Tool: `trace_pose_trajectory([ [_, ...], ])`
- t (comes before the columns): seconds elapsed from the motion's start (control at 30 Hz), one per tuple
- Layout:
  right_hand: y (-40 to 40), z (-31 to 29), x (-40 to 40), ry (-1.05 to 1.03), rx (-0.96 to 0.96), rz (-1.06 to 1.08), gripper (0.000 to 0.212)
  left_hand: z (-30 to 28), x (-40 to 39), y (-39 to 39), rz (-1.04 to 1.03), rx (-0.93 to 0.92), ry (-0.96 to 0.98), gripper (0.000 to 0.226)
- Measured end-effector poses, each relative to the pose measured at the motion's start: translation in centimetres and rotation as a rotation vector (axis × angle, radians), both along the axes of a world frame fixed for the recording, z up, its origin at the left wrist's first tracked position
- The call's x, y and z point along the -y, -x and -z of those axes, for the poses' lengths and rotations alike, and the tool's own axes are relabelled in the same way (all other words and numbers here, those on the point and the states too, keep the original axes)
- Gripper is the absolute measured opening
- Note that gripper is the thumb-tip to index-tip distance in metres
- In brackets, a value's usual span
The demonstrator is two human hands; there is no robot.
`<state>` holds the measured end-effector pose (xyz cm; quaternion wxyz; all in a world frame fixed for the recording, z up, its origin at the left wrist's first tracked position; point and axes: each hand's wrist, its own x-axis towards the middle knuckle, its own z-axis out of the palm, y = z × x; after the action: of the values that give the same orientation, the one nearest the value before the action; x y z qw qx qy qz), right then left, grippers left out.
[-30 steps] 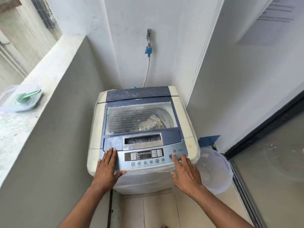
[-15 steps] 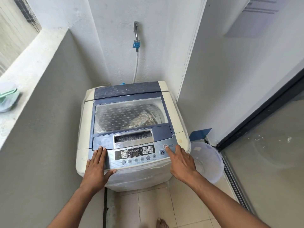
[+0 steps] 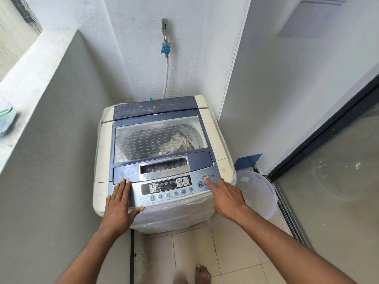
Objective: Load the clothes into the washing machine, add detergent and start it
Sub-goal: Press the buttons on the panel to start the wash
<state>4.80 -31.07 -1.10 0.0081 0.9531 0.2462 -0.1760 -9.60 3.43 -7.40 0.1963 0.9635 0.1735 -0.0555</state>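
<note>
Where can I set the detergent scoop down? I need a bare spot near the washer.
The cream strip left of the closed lid is bare. The control panel is crowded: left hand flat, right hand at the power button.

The picture is bright with soft daylight. The light comes in from the open side at the upper left, where the ledge (image 3: 30, 64) looks almost white. Shadows are pale and soft. The see-through lid (image 3: 158, 138) of the washing machine (image 3: 162, 160) shines milky, so the clothes (image 3: 180, 143) under it look hazy. The glass door (image 3: 336, 193) on the right has a dull grey shine. The walls bend near the edges. The foot (image 3: 202, 273) at the bottom is blurry.
</note>
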Motion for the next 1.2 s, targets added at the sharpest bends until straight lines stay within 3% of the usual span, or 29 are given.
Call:
trace_pose_trajectory([
  [0.7,-1.2,-1.0,-0.2,-0.010,-0.137,0.040,0.092,0.8,-0.3,0.3,0.005,0.029,0.005,0.105],
  [0.97,0.3,-1.7,-1.4,0.105,-0.067,0.019,0.097,-0.2,0.1,-0.1,-0.019,-0.011,0.032,0.109],
  [1.2,2.6,-0.5,0.1,0.072,-0.057,0.020,0.101,-0.4,0.2,-0.2,-0.028,-0.025,0.048,0.110],
])
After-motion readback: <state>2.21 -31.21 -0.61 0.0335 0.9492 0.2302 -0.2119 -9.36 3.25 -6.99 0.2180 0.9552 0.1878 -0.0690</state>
